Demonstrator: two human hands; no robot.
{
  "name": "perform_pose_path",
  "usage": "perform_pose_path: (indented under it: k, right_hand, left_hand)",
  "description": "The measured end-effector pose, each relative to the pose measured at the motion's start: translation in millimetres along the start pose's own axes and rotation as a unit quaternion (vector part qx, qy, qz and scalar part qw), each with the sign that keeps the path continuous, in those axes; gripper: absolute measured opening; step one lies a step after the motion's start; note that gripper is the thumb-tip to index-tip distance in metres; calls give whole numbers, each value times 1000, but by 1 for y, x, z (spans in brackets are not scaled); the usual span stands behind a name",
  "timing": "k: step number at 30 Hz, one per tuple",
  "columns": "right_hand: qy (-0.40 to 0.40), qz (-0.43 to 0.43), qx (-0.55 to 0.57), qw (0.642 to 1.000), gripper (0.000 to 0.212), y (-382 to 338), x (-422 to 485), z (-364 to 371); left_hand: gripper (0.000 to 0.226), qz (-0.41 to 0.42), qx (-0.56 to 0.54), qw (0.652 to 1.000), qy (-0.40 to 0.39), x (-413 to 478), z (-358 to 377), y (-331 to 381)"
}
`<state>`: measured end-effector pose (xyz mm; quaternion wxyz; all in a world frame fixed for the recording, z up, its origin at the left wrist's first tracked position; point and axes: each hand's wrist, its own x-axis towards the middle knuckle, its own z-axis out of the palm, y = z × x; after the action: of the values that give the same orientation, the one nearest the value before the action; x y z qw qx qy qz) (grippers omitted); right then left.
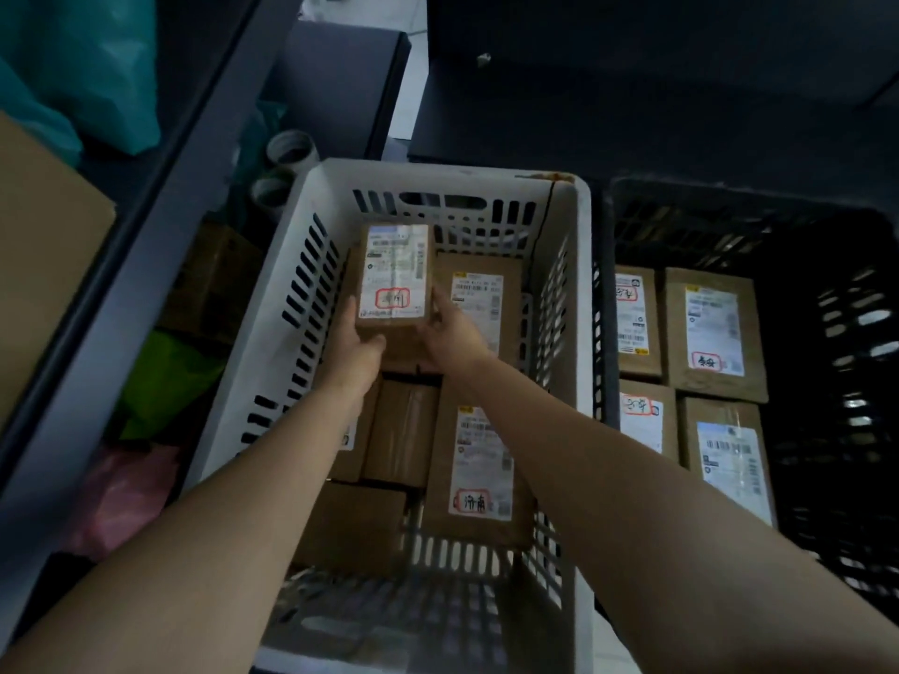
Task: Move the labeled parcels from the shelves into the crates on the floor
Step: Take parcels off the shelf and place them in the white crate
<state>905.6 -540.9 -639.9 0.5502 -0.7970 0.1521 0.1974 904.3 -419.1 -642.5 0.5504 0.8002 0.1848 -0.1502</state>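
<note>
The left hand (357, 345) & right hand (450, 333) both grip the near end of a labeled parcel (394, 279), w/ fingers curled round it, low inside the white crate (311, 197) at its far-left corner. Risk: if released unevenly, it could tip onto the stacked parcels (479, 459) & sit crooked.

- I read 济南, handwritten inside a red ring, on the near parcel (479, 459) in the white crate (438, 170).
- The top parcel (394, 279) in that crate has a red ring too, but its handwriting is too blurred for me.
- In the black crate (851, 333), the far-right parcel (712, 333) shows red-ringed writing, seemingly 泰安.
- Printed lines and barcodes are too small to read.
</note>
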Motion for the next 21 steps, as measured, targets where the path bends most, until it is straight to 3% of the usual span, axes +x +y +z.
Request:
perform_pose_path:
  k: [3,8,14,21]
  right_hand:
    - [-3,-30,-20,999,48,-20,27,20]
    - [-38,-29,-24,999,51,-39,42,46]
    - [-23,-65,-260,963,67,-39,2,23]
    - [-16,-153,-380,912,55,-61,-79,-6]
  left_hand:
    - [60,52,63,994,73,23,-14,9]
    - [53,94,125,982,108,25,-43,9]
    - [43,120,197,967,105,-12,-66,9]
    - [39,169,270,940,122,-91,-89,37]
